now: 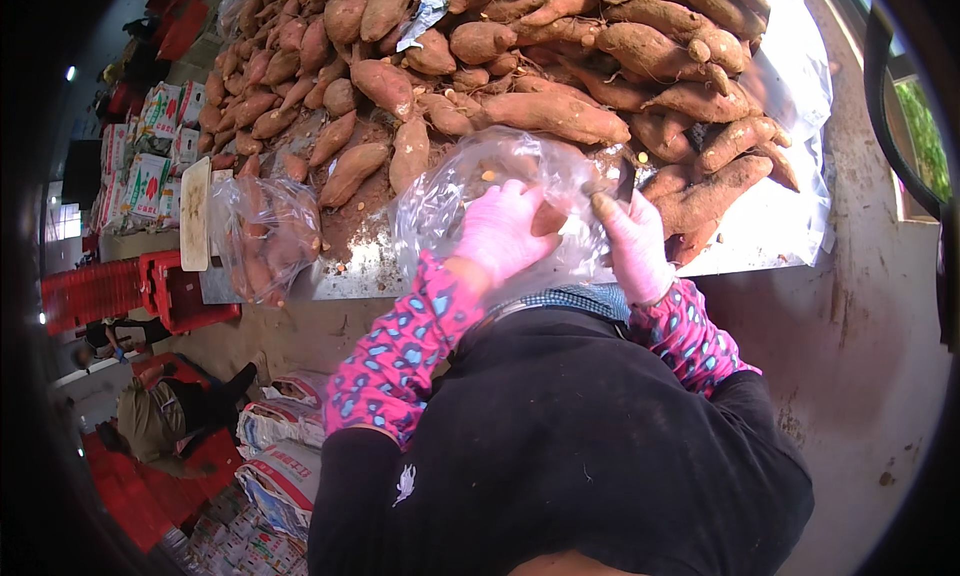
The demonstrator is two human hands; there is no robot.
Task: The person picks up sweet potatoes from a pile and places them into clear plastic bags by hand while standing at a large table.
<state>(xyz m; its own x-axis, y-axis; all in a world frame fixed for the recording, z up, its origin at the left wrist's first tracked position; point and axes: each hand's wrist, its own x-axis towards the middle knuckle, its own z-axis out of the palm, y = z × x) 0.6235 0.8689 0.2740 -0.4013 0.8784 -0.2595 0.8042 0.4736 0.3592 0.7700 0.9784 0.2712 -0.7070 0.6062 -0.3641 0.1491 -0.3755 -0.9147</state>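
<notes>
A clear plastic bag point(435, 201) lies spread at the table's front edge, with a few sweet potatoes partly visible through it. Over the bag, my left hand point(506, 227) in a pink glove has its fingers curled around a sweet potato point(547, 220). My right hand point(634, 238), gloved too, pinches the bag's right side; a dark blade point(625, 180) sticks up beside its fingers. Behind both hands rises a large heap of sweet potatoes point(555, 117). Another clear bag point(266, 238), holding sweet potatoes, stands to the left.
A pale board or scale plate point(196, 214) stands at the table's left end. Beyond it are red plastic crates point(184, 291) and stacked printed cartons point(148, 186). Filled printed sacks point(281, 475) are on the floor at lower left, near a seated person point(161, 418). A wall borders the right.
</notes>
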